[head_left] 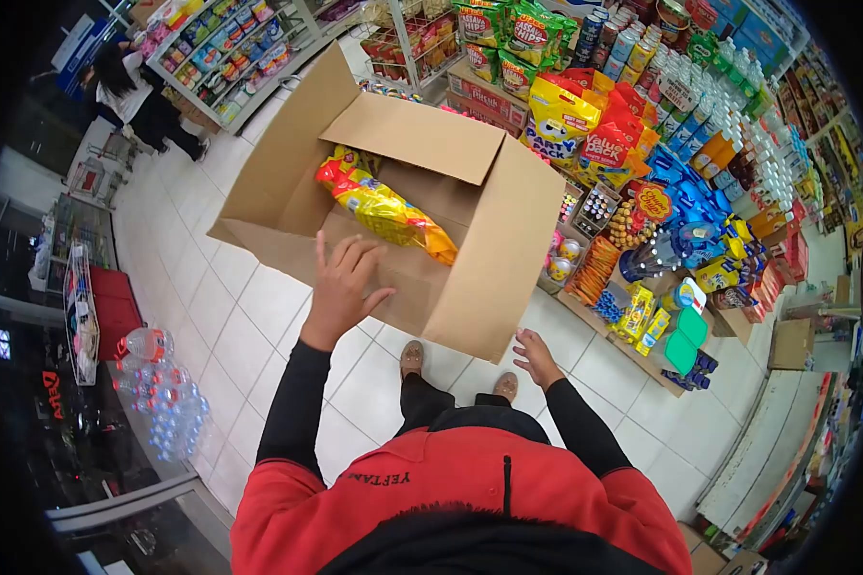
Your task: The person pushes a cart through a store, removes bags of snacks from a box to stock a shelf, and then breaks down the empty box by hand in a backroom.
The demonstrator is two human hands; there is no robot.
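An open cardboard box is in front of me with its flaps spread outward. Inside it lies a shiny yellow and red snack pack, with part of another yellow pack behind it. My left hand is over the near left side of the box, fingers spread and empty, a little short of the snack pack. Beside the near right corner of the box, my right hand has its fingers stretched out and holds nothing.
To the right, a counter display holds party packs, blue packs, lollipops and many bottles. Bagged chips stand at the back. Wrapped water bottles sit on the tiled floor at left. A person stands near shelves, far left.
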